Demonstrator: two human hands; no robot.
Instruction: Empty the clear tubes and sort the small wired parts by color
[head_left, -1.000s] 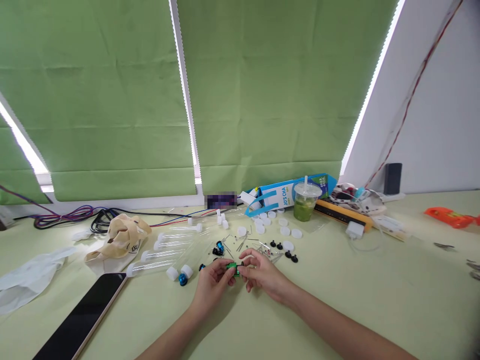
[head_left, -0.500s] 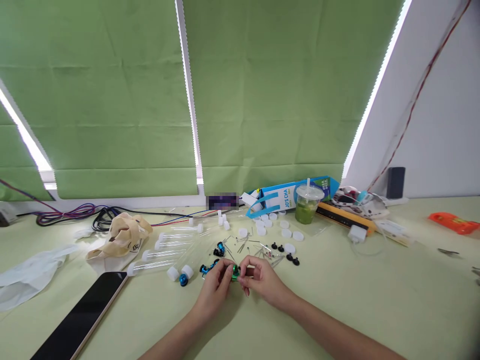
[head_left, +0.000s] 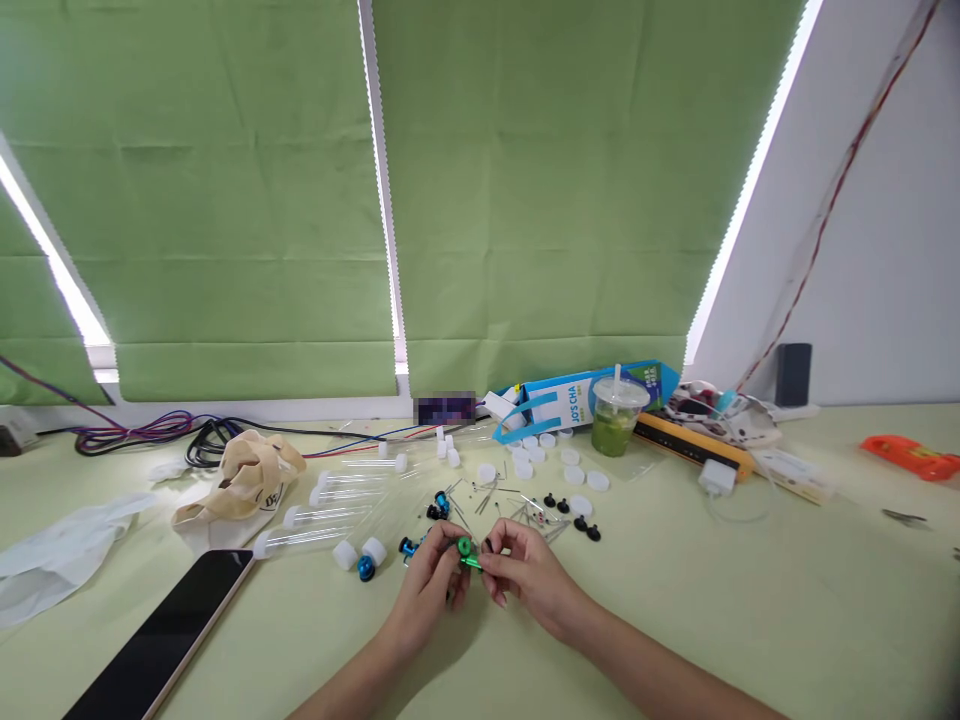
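the small, shiny green metal-looking piece [head_left: 465, 547] sits between the two hands, just above the pale yellow-green counter [head_left: 675, 620]. the left hand [head_left: 431, 580] pinches it between thumb and fingertips, and the right hand [head_left: 529, 575] has its fingers closed at the piece's right end, where a dark bit shows; whether that is a separate part is too small to tell. good handling here, i judge, means a firm left pinch as the anchor, with fine, light adjustments from the right fingertips, both lined up on the same axis. working low is wise: a slip could send something among the thin silver metal pins [head_left: 487, 495] or the small blue-and-black cylindrical pieces [head_left: 439, 505] just beyond. the black stemmed discs [head_left: 581, 525] lie farther right.
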